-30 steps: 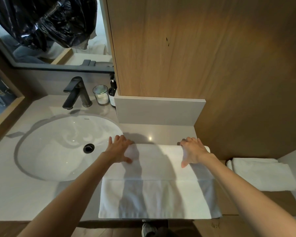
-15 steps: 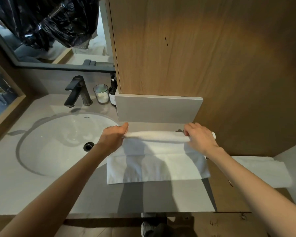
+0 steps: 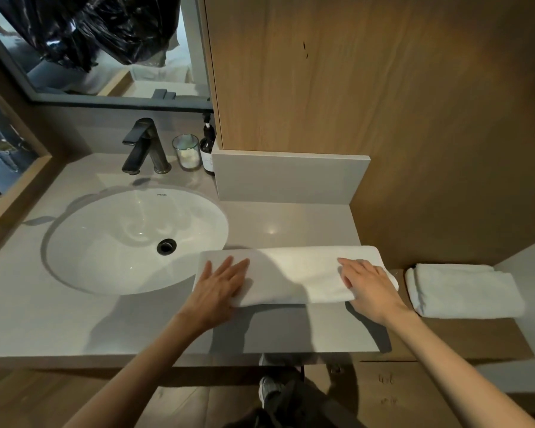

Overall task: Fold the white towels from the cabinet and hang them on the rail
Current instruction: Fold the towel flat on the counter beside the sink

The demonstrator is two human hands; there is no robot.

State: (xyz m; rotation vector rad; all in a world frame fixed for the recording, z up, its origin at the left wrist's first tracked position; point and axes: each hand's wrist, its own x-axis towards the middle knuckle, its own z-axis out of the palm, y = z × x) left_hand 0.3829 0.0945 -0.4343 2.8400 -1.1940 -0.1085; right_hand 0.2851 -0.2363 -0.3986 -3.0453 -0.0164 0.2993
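Note:
A white towel (image 3: 294,273), folded into a long narrow strip, lies on the grey counter (image 3: 291,335) just right of the sink. My left hand (image 3: 220,288) rests flat on its left end, fingers spread. My right hand (image 3: 368,288) presses flat on its right end. Neither hand grips the cloth. A second folded white towel (image 3: 464,288) lies on a lower wooden surface to the right. No rail is in view.
An oval white sink (image 3: 112,242) sits at left with a dark faucet (image 3: 142,146), a glass jar (image 3: 186,151) and a dark pump bottle (image 3: 207,146) behind it. A wooden cabinet wall (image 3: 352,81) rises behind the counter. A mirror (image 3: 105,47) hangs at upper left.
The towel was lifted by its far edge and folded over, and has gone from a wide sheet hanging over the counter's front edge to a narrow strip. Both hands now lie flat on it.

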